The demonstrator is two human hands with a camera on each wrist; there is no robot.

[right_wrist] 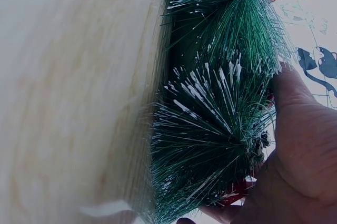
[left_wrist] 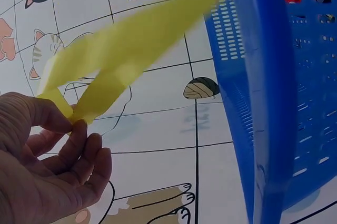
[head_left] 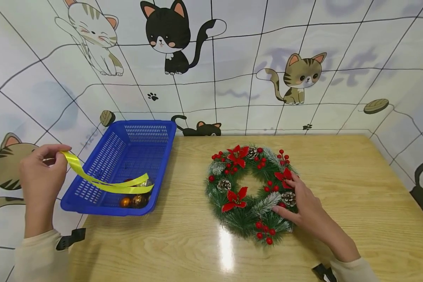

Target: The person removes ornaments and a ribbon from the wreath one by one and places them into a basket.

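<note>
A strip of yellow ribbon point(head_left: 121, 189) hangs from my left hand point(head_left: 46, 172), pinched between thumb and fingertips. It is folded into two strands that trail rightward over the blue plastic basket point(head_left: 107, 211). Seen from the left wrist, the ribbon point(left_wrist: 126, 45) rises from the fingertips towards the basket wall point(left_wrist: 274, 98). Lying on the wooden table is a green Christmas wreath point(head_left: 244, 227) with red flowers, berries and pinecones. My right hand point(head_left: 308, 205) rests on its right side, thumb and fingers spread around a pinecone point(head_left: 288, 198). In the right wrist view frosted needles point(right_wrist: 210, 103) fill the middle.
Several small baubles, among them an orange one point(head_left: 125, 202) and a brown one point(head_left: 138, 201), lie in the basket's near right corner, partly under the ribbon. The wooden table point(head_left: 183, 243) meets a wall covering point(head_left: 239, 94) printed with cartoon cats at its back edge.
</note>
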